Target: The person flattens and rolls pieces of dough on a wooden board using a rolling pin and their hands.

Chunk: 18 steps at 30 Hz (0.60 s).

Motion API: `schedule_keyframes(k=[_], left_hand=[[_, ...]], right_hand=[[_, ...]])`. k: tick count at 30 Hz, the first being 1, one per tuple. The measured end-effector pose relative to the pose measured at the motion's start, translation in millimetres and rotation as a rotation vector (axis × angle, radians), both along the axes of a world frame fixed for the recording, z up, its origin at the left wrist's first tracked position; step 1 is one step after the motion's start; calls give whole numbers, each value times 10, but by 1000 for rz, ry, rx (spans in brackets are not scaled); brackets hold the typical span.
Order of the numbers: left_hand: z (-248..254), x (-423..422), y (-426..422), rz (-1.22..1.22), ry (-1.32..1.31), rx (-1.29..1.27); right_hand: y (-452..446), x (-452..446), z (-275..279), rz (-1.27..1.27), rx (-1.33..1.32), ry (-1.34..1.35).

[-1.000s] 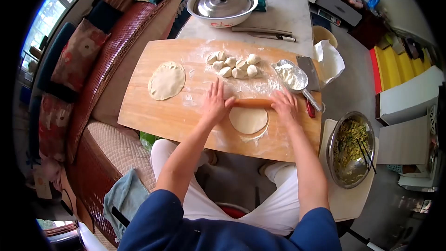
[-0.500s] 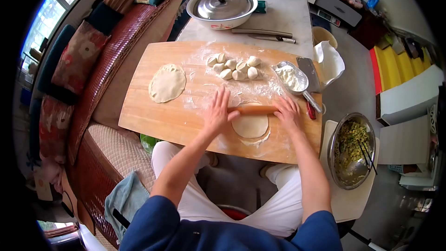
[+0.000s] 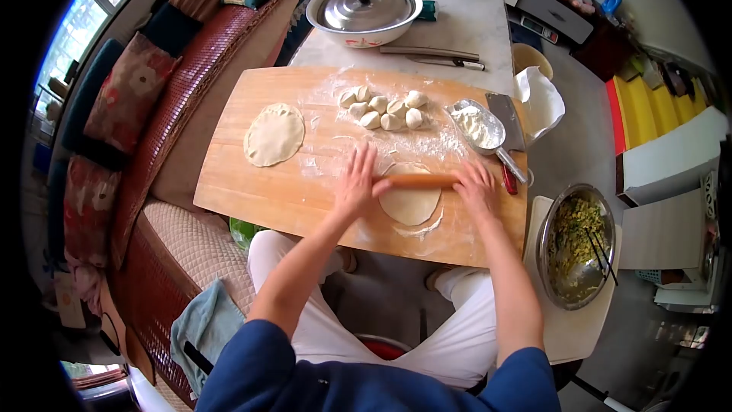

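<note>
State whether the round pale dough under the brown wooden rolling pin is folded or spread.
Spread: the round pale dough lies flat where visible, its near edge curved, no fold showing.

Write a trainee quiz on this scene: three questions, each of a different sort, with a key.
1. True or false: the metal lid lies on the table beside the large white bowl.
2. Fill in: the left hand and the right hand are at opposite ends of the ____.
3. How many flat dough rounds are on the wooden board?

Key:
1. False; the metal lid sits on the large white bowl.
2. Rolling pin.
3. Two.
</note>
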<state>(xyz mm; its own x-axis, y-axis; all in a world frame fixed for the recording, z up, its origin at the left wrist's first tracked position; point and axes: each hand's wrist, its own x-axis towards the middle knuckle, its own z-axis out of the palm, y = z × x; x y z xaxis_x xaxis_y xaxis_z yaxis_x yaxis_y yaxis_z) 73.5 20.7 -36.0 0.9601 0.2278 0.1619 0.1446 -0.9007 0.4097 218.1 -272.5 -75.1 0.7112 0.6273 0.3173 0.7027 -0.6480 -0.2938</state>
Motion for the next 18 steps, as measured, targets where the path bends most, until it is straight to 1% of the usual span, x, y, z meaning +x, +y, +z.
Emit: schedule_keyframes(k=[1,2,3,4,5,6,8,9,11,13,14,16,18], left_hand=[[42,-250,-126,-50,25,35],[-36,-527,-218,-122,28,2],[90,-799,-352,-166,98,-2],[94,-955,-397,-209,128,23],[49,-929,-340,-160,126,14],[-2,-849,-257,-109,125,7],[-72,-426,18,32,24,15],[-92,-174,175,80,-2,18],[-114,184,344,150,-39,7],[-84,397,355,194,-57,-24],[-77,352,286,143,-31,-31],[115,-54,-9,41,31,-48],[129,-615,-253,-116,93,14]], right_hand=[[-152,-157,-34,21,5,3],[-248,-257,-38,45,8,6],[-264,-347,36,65,6,-4],[-218,-488,200,86,5,-11],[-148,-605,299,106,5,-14],[-25,-601,331,106,-6,-28],[327,-288,459,110,-19,-77],[464,-116,400,95,-31,-60],[576,140,118,23,27,-3],[507,174,57,-41,30,37],[385,113,57,-26,46,54],[112,-90,-30,4,75,99],[-90,-388,37,95,72,39]])
